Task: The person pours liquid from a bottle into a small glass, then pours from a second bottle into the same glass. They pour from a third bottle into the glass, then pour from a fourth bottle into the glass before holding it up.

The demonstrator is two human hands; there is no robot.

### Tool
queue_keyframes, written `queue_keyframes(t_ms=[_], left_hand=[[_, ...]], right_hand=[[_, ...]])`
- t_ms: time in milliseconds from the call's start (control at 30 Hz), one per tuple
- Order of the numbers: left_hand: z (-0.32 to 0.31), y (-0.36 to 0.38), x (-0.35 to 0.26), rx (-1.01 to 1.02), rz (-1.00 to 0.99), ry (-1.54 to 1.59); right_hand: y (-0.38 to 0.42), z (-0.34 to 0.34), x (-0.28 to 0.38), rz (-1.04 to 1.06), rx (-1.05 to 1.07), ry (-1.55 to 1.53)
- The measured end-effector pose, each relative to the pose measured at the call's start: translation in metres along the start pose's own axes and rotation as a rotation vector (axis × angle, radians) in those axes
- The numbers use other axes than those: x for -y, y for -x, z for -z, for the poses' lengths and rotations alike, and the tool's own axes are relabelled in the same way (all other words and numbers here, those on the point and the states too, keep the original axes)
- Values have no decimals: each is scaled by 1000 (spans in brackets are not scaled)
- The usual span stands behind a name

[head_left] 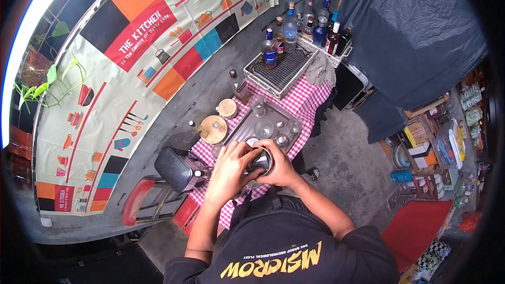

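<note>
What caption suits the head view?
Left hand and right hand hold a round silver-rimmed container near a pink checked cloth.

A strip light glows at left; a kitchen-print banner hangs on the grey wall; dark sheeting drapes opposite; a red chair flanks the tabletop; the floor is grey.

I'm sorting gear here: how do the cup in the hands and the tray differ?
The cup is small and round; the tray is larger and rectangular. The cup sits between the left hand and right hand, while the tray lies on the checked cloth. The cup looks dark inside; the tray is grey and carries glasses. Both show their open side.
</note>
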State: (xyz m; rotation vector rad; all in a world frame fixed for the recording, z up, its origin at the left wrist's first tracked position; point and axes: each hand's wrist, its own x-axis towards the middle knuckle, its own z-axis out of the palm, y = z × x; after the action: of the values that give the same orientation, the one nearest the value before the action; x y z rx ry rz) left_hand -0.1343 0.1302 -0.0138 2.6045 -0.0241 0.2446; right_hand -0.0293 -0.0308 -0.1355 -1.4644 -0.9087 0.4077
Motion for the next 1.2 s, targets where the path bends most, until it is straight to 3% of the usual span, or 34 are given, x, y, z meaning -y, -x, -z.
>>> queue_keyframes(t_ms=[667, 1033, 1200], left_hand=[[5, -13, -4, 144, -2, -105], [9, -7, 10, -5, 41, 17], [-8, 4, 29, -78, 76, 106]], right_hand=[[-2, 4, 1, -19, 8, 2], [0, 22, -19, -74, -127, -141], [-4, 34, -17, 2, -170, -190]])
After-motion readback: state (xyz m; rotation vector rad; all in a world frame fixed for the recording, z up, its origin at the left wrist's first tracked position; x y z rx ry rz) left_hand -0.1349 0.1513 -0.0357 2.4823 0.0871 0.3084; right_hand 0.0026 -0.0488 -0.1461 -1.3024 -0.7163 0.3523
